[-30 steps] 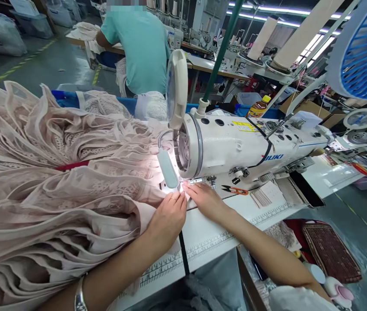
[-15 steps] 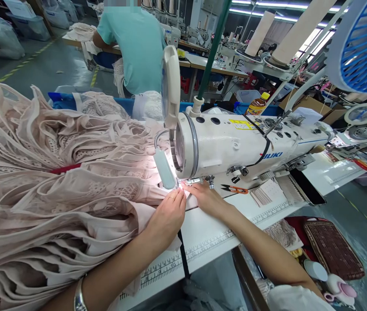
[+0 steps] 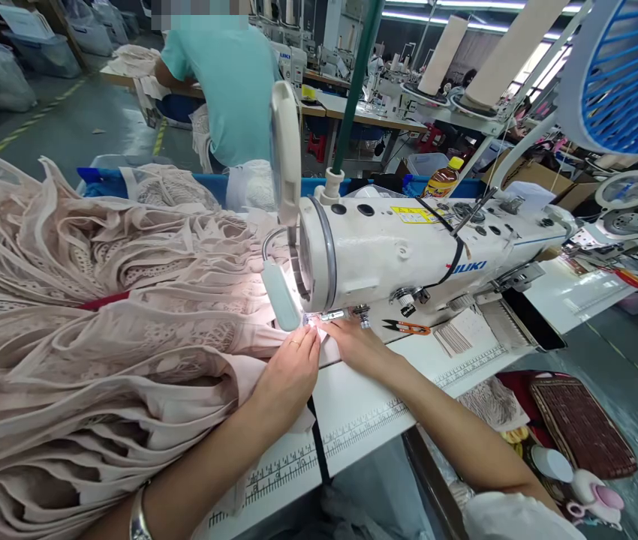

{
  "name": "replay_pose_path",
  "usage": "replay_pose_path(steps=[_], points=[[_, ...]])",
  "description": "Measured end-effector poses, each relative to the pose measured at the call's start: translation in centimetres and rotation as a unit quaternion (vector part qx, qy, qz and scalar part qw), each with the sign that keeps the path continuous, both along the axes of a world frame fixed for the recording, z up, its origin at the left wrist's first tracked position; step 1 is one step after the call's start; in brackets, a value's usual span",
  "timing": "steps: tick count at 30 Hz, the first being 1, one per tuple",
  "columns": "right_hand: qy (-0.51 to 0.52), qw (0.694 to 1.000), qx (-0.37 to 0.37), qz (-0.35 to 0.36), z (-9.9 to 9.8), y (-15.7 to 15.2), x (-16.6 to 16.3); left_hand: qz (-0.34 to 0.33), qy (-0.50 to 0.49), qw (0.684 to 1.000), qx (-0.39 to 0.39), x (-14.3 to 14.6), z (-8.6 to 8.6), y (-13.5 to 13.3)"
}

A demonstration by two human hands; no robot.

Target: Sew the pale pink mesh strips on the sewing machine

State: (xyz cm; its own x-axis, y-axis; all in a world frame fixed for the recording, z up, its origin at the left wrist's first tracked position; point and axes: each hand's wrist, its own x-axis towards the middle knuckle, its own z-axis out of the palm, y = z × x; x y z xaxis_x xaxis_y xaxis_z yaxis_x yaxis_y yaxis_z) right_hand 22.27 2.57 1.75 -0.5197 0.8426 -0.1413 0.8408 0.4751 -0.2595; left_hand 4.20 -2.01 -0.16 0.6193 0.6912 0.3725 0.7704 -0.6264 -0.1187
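Note:
A white sewing machine (image 3: 375,251) stands before me, its lit needle area just beyond my fingertips. My left hand (image 3: 292,367) is closed at the edge of the pale pink fabric (image 3: 327,351), fingers pressed together on it. Beside it, my right hand (image 3: 356,343) lies with fingers stretched flat on the same fabric, close by the presser foot. The needle itself is too small to make out. A big heap of pale pink lace garments (image 3: 99,360) spreads to the left and runs up to the machine. A small lamp (image 3: 281,296) hangs over the work.
Orange-handled thread snips (image 3: 407,327) and fabric pieces (image 3: 457,334) lie right of my right hand. A printed ruler (image 3: 279,474) runs along the table's front. A blue fan (image 3: 628,79) hangs upper right. Another person in a teal shirt (image 3: 226,90) sits ahead.
The whole view has shifted slightly, so most things appear a little further left. Both hands keep nearly the same place at the needle area.

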Motion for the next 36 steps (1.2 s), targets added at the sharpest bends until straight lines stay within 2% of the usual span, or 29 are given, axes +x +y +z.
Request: replay_pose_path(steps=[5, 11, 19, 25, 27, 30, 33, 36], points=[[-0.008, 1.0, -0.017, -0.007, 0.0, 0.0, -0.1, 0.0, -0.012, 0.999, 0.032, -0.1, -0.1, 0.2], [0.001, 1.0, -0.011, 0.002, 0.3, -0.1, -0.3, 0.013, -0.017, 1.0, 0.013, 0.0, -0.5, 0.2], [0.008, 1.0, 0.021, 0.015, 0.3, 0.0, -0.5, 0.026, 0.008, 1.0, 0.001, 0.0, -0.3, 0.3], [-0.014, 1.0, 0.027, 0.005, 0.6, 0.0, -0.7, 0.015, -0.005, 0.999, 0.042, -0.2, -0.2, 0.0], [-0.014, 0.998, 0.059, -0.001, 0.5, -0.1, -0.6, 0.011, 0.004, 0.999, 0.033, -0.7, 0.2, 0.1], [0.006, 0.995, 0.099, -0.002, -0.1, -0.3, -0.2, -0.002, 0.02, 1.0, -0.02, -2.3, 0.8, 1.1], [0.047, 0.993, 0.107, 0.024, -0.8, -0.5, 0.3, 0.0, -0.01, 0.998, -0.06, -3.7, 0.8, 2.3], [0.074, 0.991, 0.101, 0.041, -1.3, -0.6, 0.6, -0.02, -0.053, 0.997, -0.054, -4.2, 0.6, 2.9]])
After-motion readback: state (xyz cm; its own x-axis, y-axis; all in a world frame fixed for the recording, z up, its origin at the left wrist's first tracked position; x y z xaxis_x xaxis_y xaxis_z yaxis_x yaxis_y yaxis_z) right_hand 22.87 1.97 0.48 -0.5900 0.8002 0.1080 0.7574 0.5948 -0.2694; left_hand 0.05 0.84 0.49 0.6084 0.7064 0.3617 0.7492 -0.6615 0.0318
